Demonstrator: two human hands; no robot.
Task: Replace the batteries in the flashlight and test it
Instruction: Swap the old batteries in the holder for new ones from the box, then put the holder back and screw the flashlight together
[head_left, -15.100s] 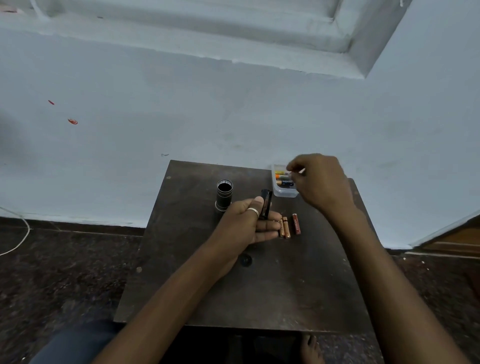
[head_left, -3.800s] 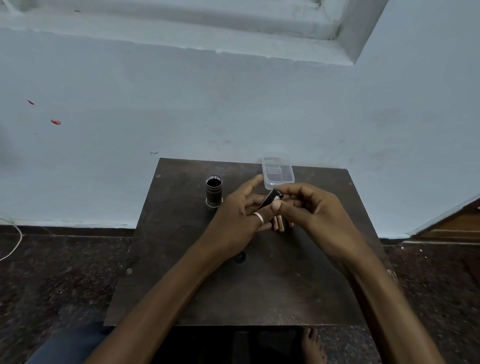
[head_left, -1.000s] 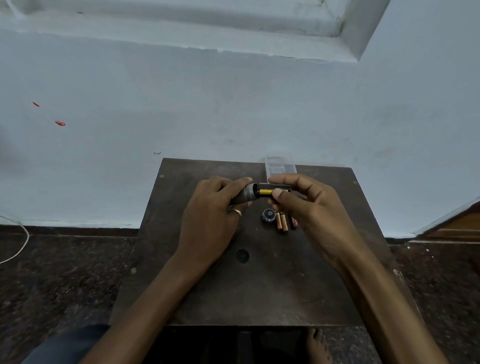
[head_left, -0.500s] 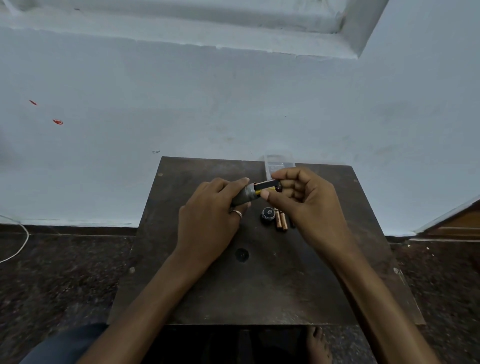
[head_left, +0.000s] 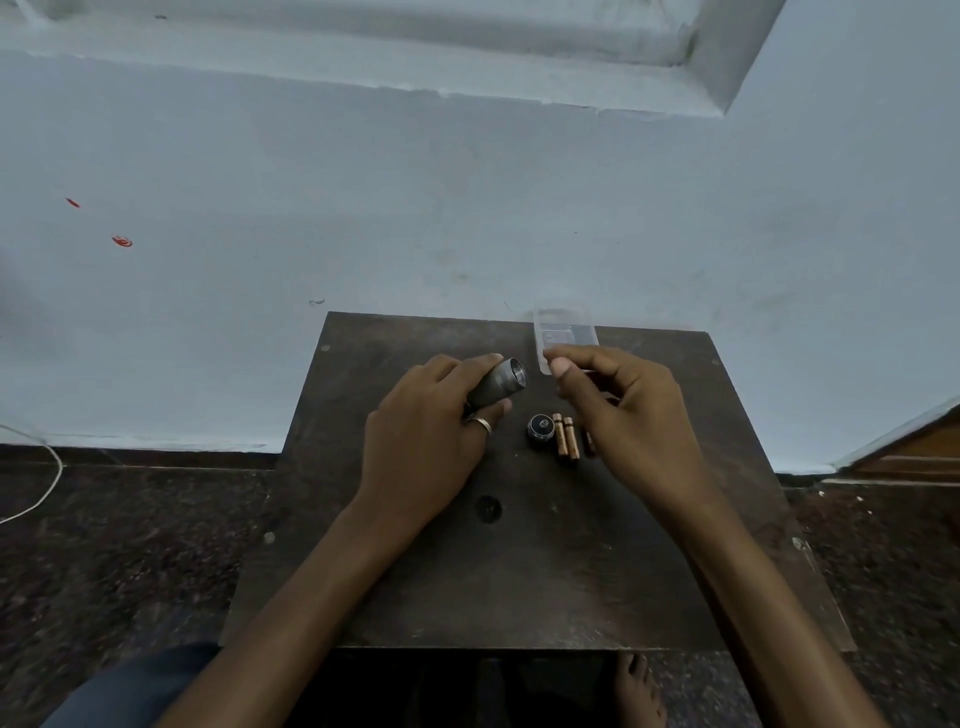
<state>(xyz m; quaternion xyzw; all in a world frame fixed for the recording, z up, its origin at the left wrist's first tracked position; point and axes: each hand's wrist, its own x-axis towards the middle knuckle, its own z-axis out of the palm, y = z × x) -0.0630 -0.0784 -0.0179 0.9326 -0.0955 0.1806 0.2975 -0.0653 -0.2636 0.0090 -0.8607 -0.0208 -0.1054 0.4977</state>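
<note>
My left hand (head_left: 421, 441) grips the grey flashlight body (head_left: 498, 384) above the table, its open threaded end facing right. No battery holder sticks out of that end. My right hand (head_left: 628, 415) hovers just right of the opening, fingers loosely curled, and I see nothing in it. Below the two hands the black tail cap (head_left: 540, 427) lies on the table. Beside it lie two copper-coloured batteries (head_left: 565, 437); a third battery (head_left: 589, 441) is partly hidden by my right hand.
A clear plastic box (head_left: 563, 332) stands at the far edge of the small dark wooden table (head_left: 519, 582), against the pale wall. A dark round mark (head_left: 488, 508) sits mid-table. A bare foot (head_left: 636, 691) shows below the table's front edge.
The black battery holder that my right hand was sliding into the flashlight body has gone inside, out of sight. My right hand has let go and drawn slightly right.
</note>
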